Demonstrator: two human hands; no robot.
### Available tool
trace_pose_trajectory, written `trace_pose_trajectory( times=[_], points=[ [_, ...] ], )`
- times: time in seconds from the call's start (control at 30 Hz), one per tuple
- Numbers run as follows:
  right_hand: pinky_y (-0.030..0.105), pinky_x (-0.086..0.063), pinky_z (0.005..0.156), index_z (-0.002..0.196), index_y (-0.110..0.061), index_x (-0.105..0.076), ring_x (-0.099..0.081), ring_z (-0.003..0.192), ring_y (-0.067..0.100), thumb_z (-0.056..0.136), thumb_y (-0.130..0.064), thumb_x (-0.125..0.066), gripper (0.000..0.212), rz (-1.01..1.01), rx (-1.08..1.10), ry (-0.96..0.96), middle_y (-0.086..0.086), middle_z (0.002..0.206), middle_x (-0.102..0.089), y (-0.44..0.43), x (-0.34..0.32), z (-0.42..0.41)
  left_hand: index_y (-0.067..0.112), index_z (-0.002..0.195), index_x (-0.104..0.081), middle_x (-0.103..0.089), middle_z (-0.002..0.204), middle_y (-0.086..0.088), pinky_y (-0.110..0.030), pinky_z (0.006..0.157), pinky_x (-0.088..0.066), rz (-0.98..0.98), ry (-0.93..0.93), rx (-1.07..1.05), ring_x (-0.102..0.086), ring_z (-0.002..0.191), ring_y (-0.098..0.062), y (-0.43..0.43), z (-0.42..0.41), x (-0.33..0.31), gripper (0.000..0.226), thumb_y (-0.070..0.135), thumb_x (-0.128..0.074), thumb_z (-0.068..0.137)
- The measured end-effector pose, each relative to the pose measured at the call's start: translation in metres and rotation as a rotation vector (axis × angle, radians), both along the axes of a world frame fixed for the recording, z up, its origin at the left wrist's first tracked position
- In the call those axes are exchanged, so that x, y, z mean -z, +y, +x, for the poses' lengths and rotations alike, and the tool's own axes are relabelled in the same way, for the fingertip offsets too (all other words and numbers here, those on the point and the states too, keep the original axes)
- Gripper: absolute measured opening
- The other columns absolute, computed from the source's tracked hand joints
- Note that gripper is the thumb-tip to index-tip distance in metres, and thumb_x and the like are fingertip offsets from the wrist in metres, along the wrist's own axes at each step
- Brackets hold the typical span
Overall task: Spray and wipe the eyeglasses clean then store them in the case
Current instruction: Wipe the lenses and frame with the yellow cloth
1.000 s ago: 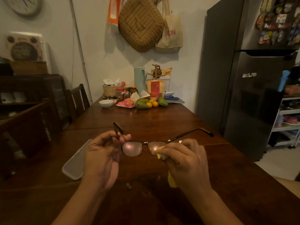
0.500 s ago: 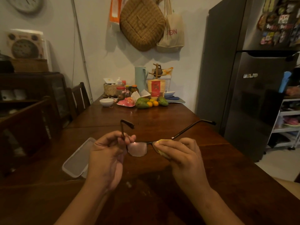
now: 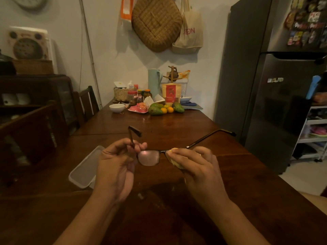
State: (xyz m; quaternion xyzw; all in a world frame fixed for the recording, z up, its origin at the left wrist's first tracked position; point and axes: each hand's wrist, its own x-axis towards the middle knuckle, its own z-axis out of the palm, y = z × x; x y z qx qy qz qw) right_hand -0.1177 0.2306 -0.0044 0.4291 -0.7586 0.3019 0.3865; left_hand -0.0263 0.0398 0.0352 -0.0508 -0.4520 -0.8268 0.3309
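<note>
While the left hand (image 3: 115, 167) pinches the eyeglasses (image 3: 149, 157) at their left temple, the right hand (image 3: 200, 167) clamps a yellow cloth (image 3: 175, 162) around the right lens, above the near table (image 3: 177, 124); a pale plastic case (image 3: 85, 170) lies just left.

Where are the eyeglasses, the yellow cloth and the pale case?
eyeglasses (image 3: 149, 157): head view, on the uncovered lens.
yellow cloth (image 3: 177, 164): head view, on its lower fold.
pale case (image 3: 85, 171): head view, on its flat top.

Eyeglasses (image 3: 149, 157) up over bench (image 3: 177, 126) middle, between both hands: left hand (image 3: 115, 167) on left temple, right hand (image 3: 200, 167) with cloth (image 3: 174, 160) over right lens. Case (image 3: 85, 171) on bench, left of left hand. Bowl (image 3: 117, 108), avocados (image 3: 155, 110) at far end. Fridge (image 3: 276, 103) right of bench.
</note>
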Motion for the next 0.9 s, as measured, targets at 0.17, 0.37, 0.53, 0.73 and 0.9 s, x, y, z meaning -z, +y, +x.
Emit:
trace_pose_trajectory(
  times=[0.17,0.37,0.53,0.73,0.9],
  points=[
    [0.034,-0.033,0.072,0.105,-0.035,-0.071,-0.048,0.101,0.016,0.072,-0.016,-0.087,0.042,-0.040,0.131,0.010,-0.017,0.109,-0.067,0.005,-0.003,0.004,0.008,0.072,-0.071,-0.068,0.071,-0.009,-0.029,0.074,-0.059,0.027,-0.011,-0.015,-0.071,0.077,-0.022,0.000,0.001,-0.004,0.025,0.013,-0.082,0.051],
    [0.035,-0.033,0.077,0.122,-0.034,-0.067,-0.047,0.111,0.016,0.088,-0.034,-0.067,0.033,0.001,0.224,-0.013,-0.017,0.124,-0.064,0.003,-0.005,0.007,0.010,0.070,-0.073,-0.069,0.071,-0.008,-0.028,0.073,-0.059,0.003,-0.044,-0.037,-0.071,0.078,-0.021,0.004,0.003,-0.006,0.016,0.013,-0.074,0.054],
    [0.031,-0.032,0.075,0.130,-0.034,-0.063,-0.045,0.108,0.012,0.081,-0.007,-0.076,0.057,0.003,0.085,-0.032,-0.018,0.131,-0.061,-0.001,-0.001,0.003,0.011,0.070,-0.073,-0.069,0.072,-0.008,-0.031,0.078,-0.059,-0.022,-0.036,-0.019,-0.070,0.078,-0.021,0.008,0.001,-0.001,0.012,0.014,-0.073,0.058],
    [0.033,-0.029,0.072,0.105,-0.034,-0.071,-0.049,0.102,0.017,0.072,-0.009,-0.083,0.043,-0.016,0.071,-0.013,-0.015,0.107,-0.069,0.008,-0.003,0.000,0.011,0.069,-0.074,-0.069,0.070,-0.007,-0.029,0.075,-0.059,-0.009,-0.013,-0.023,-0.071,0.076,-0.019,0.008,0.000,-0.001,0.012,0.014,-0.073,0.058],
    [0.031,-0.026,0.075,0.108,-0.034,-0.070,-0.047,0.106,0.013,0.082,-0.030,-0.077,0.028,0.000,0.159,-0.013,-0.016,0.111,-0.066,0.007,-0.008,0.005,0.008,0.070,-0.072,-0.069,0.070,-0.007,-0.031,0.080,-0.059,0.012,-0.002,-0.026,-0.070,0.076,-0.020,0.005,0.000,-0.003,0.015,0.014,-0.074,0.056]
  ],
)
